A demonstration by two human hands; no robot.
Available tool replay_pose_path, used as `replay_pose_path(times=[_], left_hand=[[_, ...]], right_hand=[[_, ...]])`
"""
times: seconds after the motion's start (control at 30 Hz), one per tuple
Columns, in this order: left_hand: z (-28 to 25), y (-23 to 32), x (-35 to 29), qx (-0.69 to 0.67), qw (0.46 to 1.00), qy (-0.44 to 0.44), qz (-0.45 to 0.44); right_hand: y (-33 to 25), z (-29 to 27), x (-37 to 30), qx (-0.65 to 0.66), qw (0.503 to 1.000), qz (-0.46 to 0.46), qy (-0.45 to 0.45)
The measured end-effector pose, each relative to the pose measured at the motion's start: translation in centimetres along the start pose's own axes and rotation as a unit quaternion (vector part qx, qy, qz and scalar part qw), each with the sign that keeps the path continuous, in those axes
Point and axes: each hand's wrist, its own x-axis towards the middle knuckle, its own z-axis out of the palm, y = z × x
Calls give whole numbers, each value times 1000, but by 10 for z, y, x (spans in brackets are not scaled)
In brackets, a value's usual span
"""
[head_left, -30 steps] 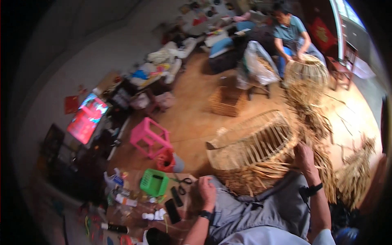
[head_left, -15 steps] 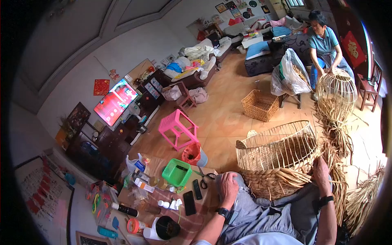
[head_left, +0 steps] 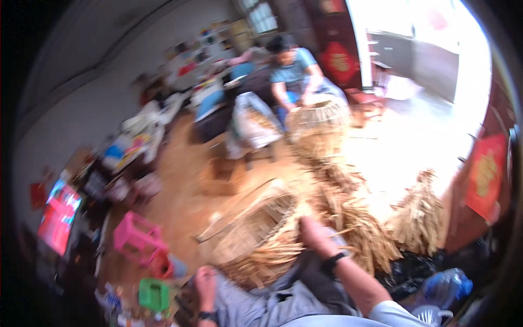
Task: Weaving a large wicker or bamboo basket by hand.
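A half-woven basket (head_left: 256, 267), with bare ribs above a braided lower wall and loose strands sticking out, rests tilted on my lap. My right hand (head_left: 315, 235) is at its right end, closed against the edge; motion blur softens the fingers. On my left knee lies my left hand (head_left: 206, 279), loosely draped and holding nothing. Long dried plant strands (head_left: 357, 229) spread over the floor just beyond my right hand.
Across the room a seated person works on another ribbed basket (head_left: 318, 122). A square wicker basket (head_left: 223, 177), a pink stool (head_left: 139, 237), a waste bin (head_left: 163, 264) and a green plastic basket (head_left: 154, 294) are to the left. A strand bundle (head_left: 419, 218) stands at right, near black plastic (head_left: 408, 272).
The view has swung right, sliding the room leftward and bringing a bright doorway and red wall hanging into sight. My hands keep their places at the knee and basket end.
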Motion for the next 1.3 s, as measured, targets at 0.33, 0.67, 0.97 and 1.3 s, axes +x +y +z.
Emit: replay_pose_path(times=[0.33, 0.67, 0.97, 1.3], left_hand=[[-9, -10, 45, -18, 998, -53, -12], [-4, 8, 45, -47, 997, -33, -54], [-25, -28, 41, 121, 990, -52, 51], [3, 12, 7, 278, 960, 10, 42]], right_hand=[[-11, -7, 10, 30, 999, -9, 10], [1, 3, 11, 48, 996, -49, 48], [-22, -5, 4, 67, 995, -55, 40], [-24, -28, -1, 19, 1000, 3, 3]])
